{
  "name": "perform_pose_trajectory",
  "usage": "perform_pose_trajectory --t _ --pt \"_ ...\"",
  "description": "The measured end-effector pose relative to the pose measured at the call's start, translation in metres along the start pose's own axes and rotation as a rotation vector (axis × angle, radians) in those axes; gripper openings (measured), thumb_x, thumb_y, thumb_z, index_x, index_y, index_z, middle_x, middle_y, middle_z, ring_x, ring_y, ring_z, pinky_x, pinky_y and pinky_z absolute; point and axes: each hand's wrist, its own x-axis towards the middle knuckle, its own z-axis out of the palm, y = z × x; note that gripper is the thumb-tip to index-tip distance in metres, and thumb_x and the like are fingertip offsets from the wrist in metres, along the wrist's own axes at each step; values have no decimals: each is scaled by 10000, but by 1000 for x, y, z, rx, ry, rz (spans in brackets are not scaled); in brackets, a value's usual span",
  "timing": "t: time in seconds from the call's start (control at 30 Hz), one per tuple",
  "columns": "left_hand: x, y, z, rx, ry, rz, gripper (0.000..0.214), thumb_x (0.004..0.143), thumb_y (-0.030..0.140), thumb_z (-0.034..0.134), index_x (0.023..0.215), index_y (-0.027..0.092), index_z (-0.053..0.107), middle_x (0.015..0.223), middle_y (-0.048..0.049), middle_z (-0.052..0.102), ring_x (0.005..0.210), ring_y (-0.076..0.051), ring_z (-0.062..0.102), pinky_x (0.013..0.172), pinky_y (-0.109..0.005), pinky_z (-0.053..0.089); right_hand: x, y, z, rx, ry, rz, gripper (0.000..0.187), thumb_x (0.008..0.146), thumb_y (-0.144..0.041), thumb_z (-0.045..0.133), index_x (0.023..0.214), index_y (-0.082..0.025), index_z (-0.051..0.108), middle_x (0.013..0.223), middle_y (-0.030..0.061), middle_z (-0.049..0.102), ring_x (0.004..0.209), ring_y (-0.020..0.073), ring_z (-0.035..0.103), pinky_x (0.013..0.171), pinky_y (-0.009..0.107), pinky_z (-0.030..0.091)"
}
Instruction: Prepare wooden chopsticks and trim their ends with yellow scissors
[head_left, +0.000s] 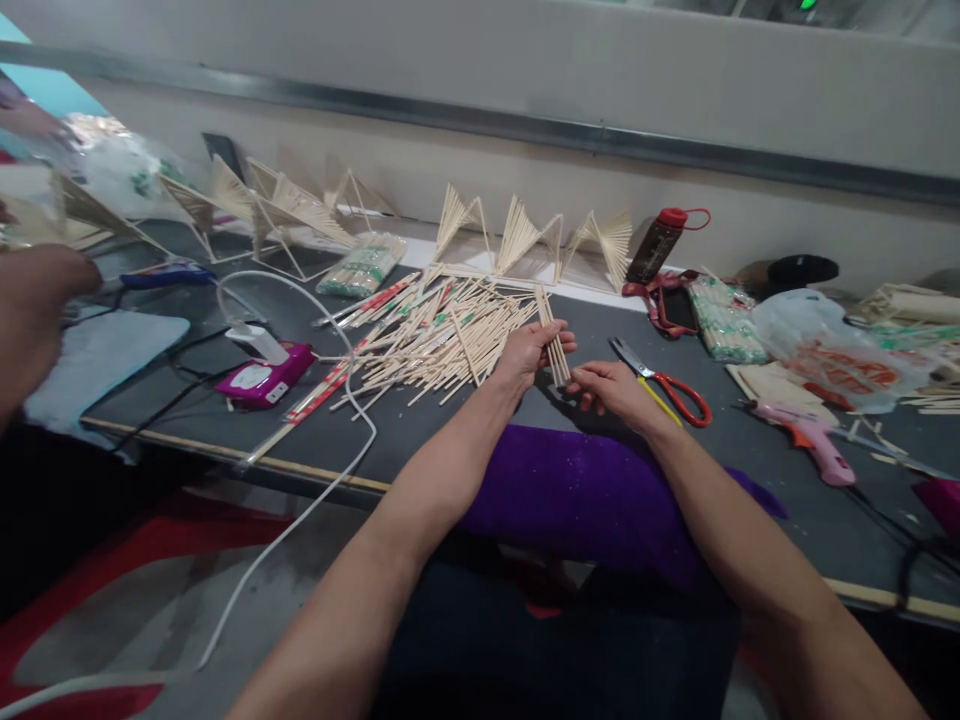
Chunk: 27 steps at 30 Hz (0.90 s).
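My left hand (531, 352) is closed around a small bundle of wooden chopsticks (553, 345), held nearly upright over the table. Fingers curled and thumb pressed in, my right hand (606, 388) is at the lower ends of that bundle; whatever it pinches is hidden. A large loose pile of chopsticks (442, 335) lies just left of the hands. Pliers (628, 355) and scissors with red handles (679, 395) rest close to the right hand. Beneath both forearms, a purple cloth (577, 490) drapes over the table edge.
Fan-shaped stick frames (525, 240) stand along the wall. A pink glue gun (814, 435), plastic bag (832, 345) and red-capped bottle (660, 245) are to the right. A white cable (360, 410) loops past a purple power strip (266, 378). Another person's arm (37, 310) reaches in at left.
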Motion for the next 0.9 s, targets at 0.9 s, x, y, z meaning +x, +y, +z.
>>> perform_pose_trajectory --t 0.9 --pt "-21 7 18 0 49 266 207 786 293 640 915 131 634 791 -41 706 723 -140 680 778 -309 535 0 -10 15 -859 269 -170 191 809 -256 461 800 -164 629 721 95 682 641 182 607 554 255 335"
